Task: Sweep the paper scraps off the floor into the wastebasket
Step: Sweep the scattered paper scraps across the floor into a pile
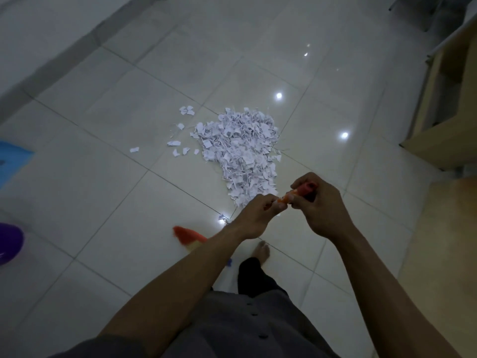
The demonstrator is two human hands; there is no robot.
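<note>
A heap of white paper scraps [241,151] lies on the pale tiled floor, with a few loose pieces [178,143] scattered to its left. Both hands grip an orange broom handle [300,193] end-on to the camera. My right hand [318,205] wraps the top of it, my left hand [254,214] holds it just below. The broom's orange bristle head [189,235] shows low on the floor, left of my left forearm and short of the heap. A purple round wastebasket [10,244] sits at the left edge, partly cut off.
A blue flat object [11,161], possibly a dustpan, lies at the left edge above the basket. Wooden furniture [444,120] lines the right side. My bare foot [262,251] stands below the hands. One tiny scrap [222,217] lies near my left hand.
</note>
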